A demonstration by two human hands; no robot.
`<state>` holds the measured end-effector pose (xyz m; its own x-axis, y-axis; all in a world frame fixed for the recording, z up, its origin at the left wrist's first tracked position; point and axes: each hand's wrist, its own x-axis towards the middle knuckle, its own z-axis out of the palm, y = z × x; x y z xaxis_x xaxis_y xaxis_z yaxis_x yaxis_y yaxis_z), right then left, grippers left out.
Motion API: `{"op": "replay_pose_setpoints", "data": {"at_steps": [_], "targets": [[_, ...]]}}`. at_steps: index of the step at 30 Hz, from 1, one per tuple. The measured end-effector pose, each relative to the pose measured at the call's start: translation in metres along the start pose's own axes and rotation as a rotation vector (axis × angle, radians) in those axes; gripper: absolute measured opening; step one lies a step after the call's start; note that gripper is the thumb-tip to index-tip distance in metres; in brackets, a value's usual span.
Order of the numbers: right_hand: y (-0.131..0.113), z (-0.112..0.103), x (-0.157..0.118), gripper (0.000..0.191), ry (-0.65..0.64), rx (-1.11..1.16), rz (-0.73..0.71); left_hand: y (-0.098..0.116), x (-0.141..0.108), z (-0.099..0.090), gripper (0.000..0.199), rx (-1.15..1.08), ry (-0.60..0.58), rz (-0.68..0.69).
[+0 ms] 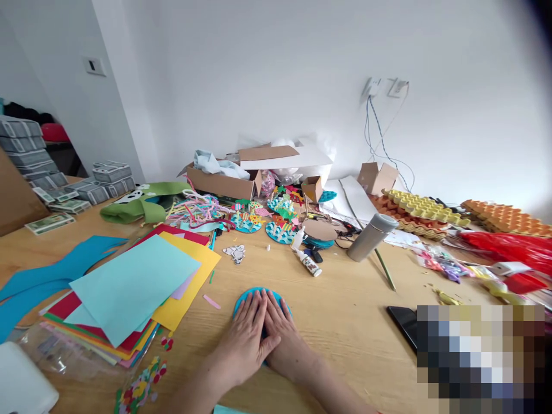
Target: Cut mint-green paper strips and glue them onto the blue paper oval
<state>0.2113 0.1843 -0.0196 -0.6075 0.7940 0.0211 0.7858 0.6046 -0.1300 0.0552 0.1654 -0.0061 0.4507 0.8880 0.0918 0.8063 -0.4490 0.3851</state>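
A round blue disc point(240, 299) lies on the wooden table in front of me, mostly covered by my hands. My left hand point(247, 328) rests flat on its left side, fingers stretched forward. On the right side my right hand point(280, 330) lies flat too, its fingers straight. The two hands touch, and my left thumb crosses over the right hand. What lies under the palms is hidden. Beyond the disc are a paper fish-like cutout point(235, 253), a white glue bottle point(309, 264) on its side and another small white bottle point(298, 238).
Coloured paper sheets point(138, 282) are stacked at left, near blue strips point(60, 267) and paper confetti point(140, 388). Decorated discs point(280, 232) lie toward the wall. A grey flask point(371, 237), a pencil point(385, 270), a phone point(403, 322) and egg trays point(425, 207) are at right.
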Motion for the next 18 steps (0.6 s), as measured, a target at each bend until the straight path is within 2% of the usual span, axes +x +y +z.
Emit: {"op": "replay_pose_setpoints", "data": {"at_steps": [5, 8, 13, 18], "targets": [[0.023, 0.003, -0.008, 0.071, 0.109, -0.082, 0.130, -0.001, 0.001, -0.007, 0.059, 0.028, 0.028, -0.038], [0.038, 0.001, -0.006, 0.076, 0.109, -0.101, 0.091, 0.002, -0.001, -0.012, 0.050, 0.094, 0.004, -0.066], [0.061, -0.024, 0.021, 0.089, 0.029, -0.072, -0.021, 0.020, -0.006, -0.027, 0.038, 0.085, -0.092, -0.222], [0.074, -0.052, 0.053, 0.104, -0.114, -0.015, -0.069, 0.034, -0.005, -0.039, 0.030, -0.009, -0.175, -0.247]]}}
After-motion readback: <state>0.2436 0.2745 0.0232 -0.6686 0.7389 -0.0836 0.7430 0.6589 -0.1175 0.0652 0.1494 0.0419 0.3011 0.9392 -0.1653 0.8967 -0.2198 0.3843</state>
